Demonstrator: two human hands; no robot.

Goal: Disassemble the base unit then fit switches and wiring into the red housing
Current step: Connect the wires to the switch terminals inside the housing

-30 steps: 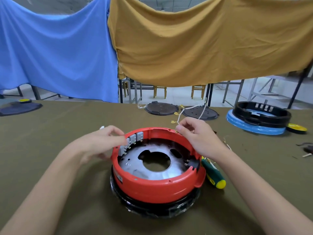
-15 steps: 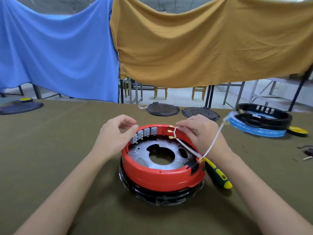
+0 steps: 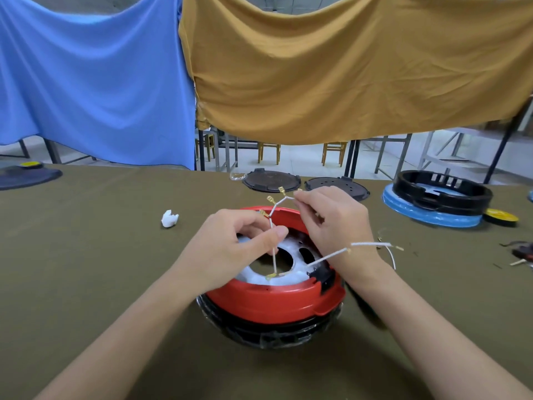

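Note:
The red housing (image 3: 274,298) sits on a black base ring (image 3: 271,333) at the table's centre, its metal plate with a round hole showing inside. Above it I hold a white wiring harness (image 3: 272,249) with brass terminals. My left hand (image 3: 230,249) pinches one branch of the wire between thumb and fingers over the housing's left side. My right hand (image 3: 331,223) pinches the forked upper end near the far rim. Another wire branch runs across my right wrist. The switches on the inner wall are hidden behind my left hand.
A crumpled white scrap (image 3: 170,219) lies left of the housing. Two dark round plates (image 3: 271,180) rest at the far edge. A black ring on a blue disc (image 3: 438,202) and a yellow cap (image 3: 501,217) stand at right. Small parts (image 3: 522,252) lie far right.
My left hand has left the switches and taken hold of the wire. My right hand has lifted the forked end higher. The view has come closer, and the screwdriver is hidden behind my right arm.

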